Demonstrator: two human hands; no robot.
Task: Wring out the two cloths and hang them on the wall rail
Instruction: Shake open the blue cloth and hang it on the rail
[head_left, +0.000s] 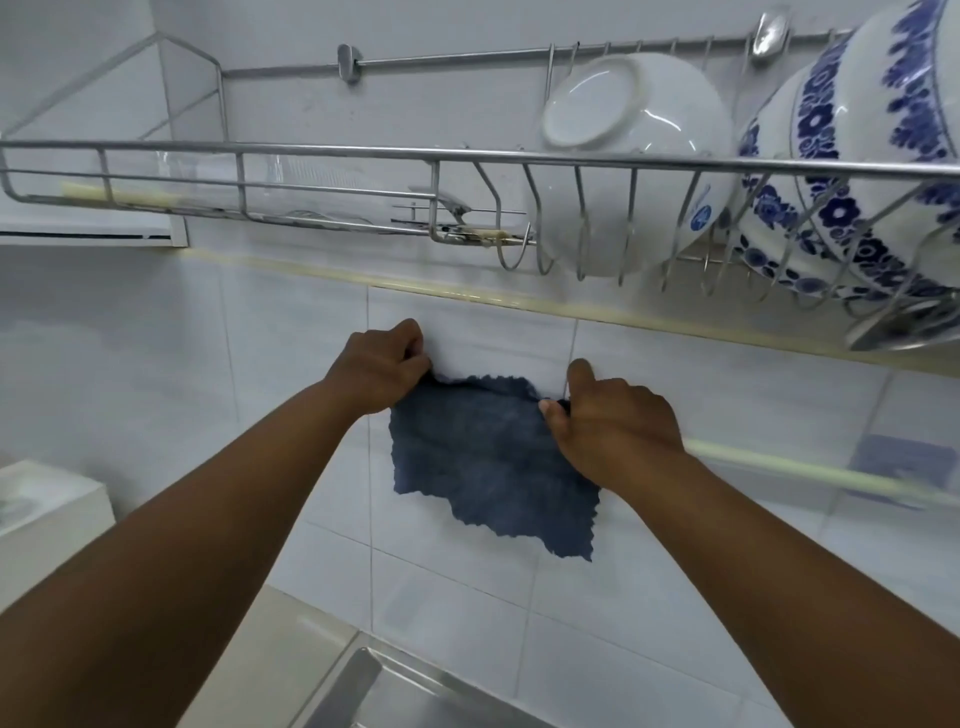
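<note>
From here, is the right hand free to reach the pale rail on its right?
Probably not yet. The right hand is pinching the top edge of the blue cloth, as is the left hand. The pale rail itself looks unobstructed, running out beside the right wrist.

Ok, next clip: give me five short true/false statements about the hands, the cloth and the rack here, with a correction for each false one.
1. Both hands grip the top edge of the dark blue ragged-edged cloth. True: left hand, right hand.
2. The cloth is bunched into a tight ball. False: it hangs spread open against the white tiled wall.
3. A plain white bowl sits in the steel wire dish rack above the hands. True.
4. The blue-and-white floral bowls stand left of the white bowl. False: they are to its right.
5. The cloth lies in the steel sink. False: it is held above it.
</note>
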